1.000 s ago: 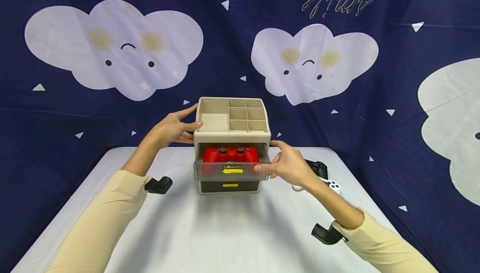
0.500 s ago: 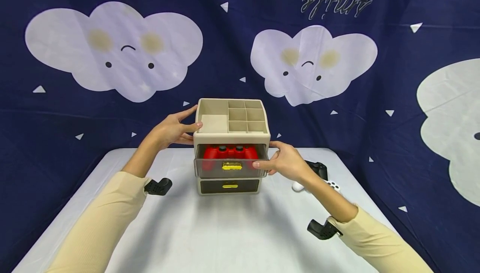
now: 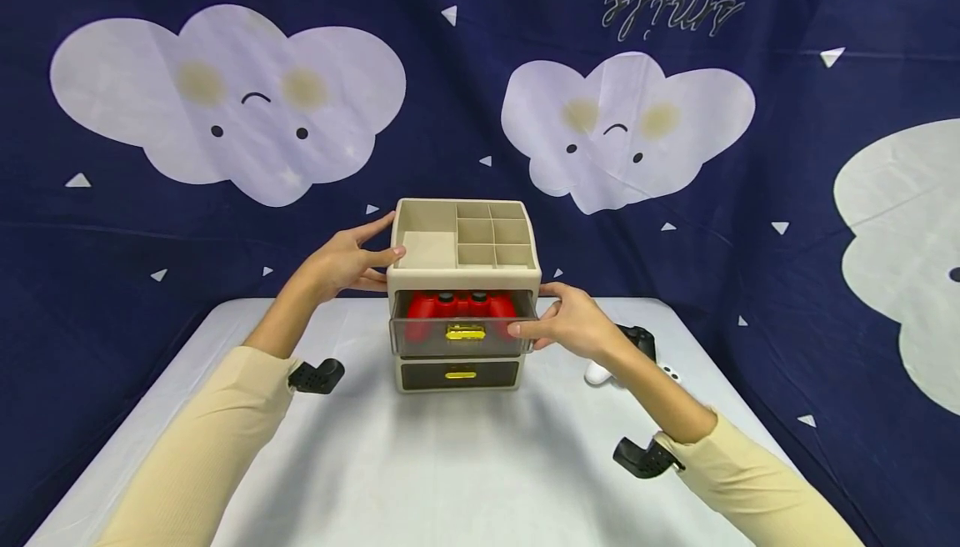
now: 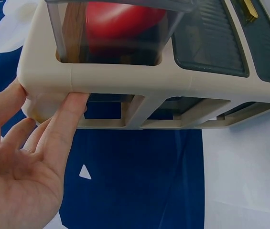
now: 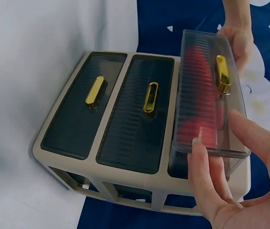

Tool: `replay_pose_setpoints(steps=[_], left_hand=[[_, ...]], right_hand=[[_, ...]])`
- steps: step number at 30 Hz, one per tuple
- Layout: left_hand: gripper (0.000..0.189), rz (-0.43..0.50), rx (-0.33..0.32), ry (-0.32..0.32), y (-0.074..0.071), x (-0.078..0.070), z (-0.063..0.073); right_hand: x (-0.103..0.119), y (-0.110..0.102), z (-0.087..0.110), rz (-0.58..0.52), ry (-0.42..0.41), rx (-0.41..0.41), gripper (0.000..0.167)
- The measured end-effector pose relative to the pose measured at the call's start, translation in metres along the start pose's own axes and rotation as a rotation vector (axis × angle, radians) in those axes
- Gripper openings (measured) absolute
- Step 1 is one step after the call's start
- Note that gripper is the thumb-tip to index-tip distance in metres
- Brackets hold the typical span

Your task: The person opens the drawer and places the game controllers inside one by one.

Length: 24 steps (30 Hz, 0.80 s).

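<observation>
A beige drawer organizer (image 3: 463,280) stands on the table, its top split into compartments. Its clear top drawer (image 3: 420,337), with a gold handle (image 3: 466,332), is pulled partly out. Inside lies a red game controller (image 3: 461,307). My left hand (image 3: 341,262) holds the organizer's upper left side, thumb over the top rim and fingers on the side wall (image 4: 101,78). My right hand (image 3: 573,326) pinches the drawer's right end, thumb on the front and fingers along its side. Two lower drawers (image 5: 135,114) are closed in the right wrist view.
Behind my right forearm, a black game controller (image 3: 639,338) and a white game controller (image 3: 597,373) lie on the white-covered table (image 3: 450,464). A dark blue curtain (image 3: 450,113) with clouds hangs directly behind the table.
The top drawer has slid a little way into the organizer, and my right hand has moved with it. My left hand keeps its place on the side.
</observation>
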<state>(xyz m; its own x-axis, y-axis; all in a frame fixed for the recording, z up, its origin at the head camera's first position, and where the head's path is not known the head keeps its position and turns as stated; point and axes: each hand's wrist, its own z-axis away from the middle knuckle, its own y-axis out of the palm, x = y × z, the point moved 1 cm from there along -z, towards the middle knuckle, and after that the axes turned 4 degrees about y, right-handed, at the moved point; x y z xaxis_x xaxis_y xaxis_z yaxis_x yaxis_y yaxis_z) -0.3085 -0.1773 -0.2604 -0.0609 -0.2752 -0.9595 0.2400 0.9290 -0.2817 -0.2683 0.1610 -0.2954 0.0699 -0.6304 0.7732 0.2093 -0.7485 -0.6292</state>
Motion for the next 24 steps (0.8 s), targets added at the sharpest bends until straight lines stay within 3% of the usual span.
replay_pose_setpoints(steps=[14, 24], left_hand=[[0.079, -0.008, -0.002, 0.011, 0.0001, 0.0011, -0.0001], [0.08, -0.022, -0.006, 0.022, 0.0007, 0.0007, 0.002]], right_hand=[[-0.0028, 0.0013, -0.0083, 0.027, 0.003, -0.114, 0.085], [-0.0046, 0.0057, -0.0107, -0.03, -0.018, -0.155, 0.068]])
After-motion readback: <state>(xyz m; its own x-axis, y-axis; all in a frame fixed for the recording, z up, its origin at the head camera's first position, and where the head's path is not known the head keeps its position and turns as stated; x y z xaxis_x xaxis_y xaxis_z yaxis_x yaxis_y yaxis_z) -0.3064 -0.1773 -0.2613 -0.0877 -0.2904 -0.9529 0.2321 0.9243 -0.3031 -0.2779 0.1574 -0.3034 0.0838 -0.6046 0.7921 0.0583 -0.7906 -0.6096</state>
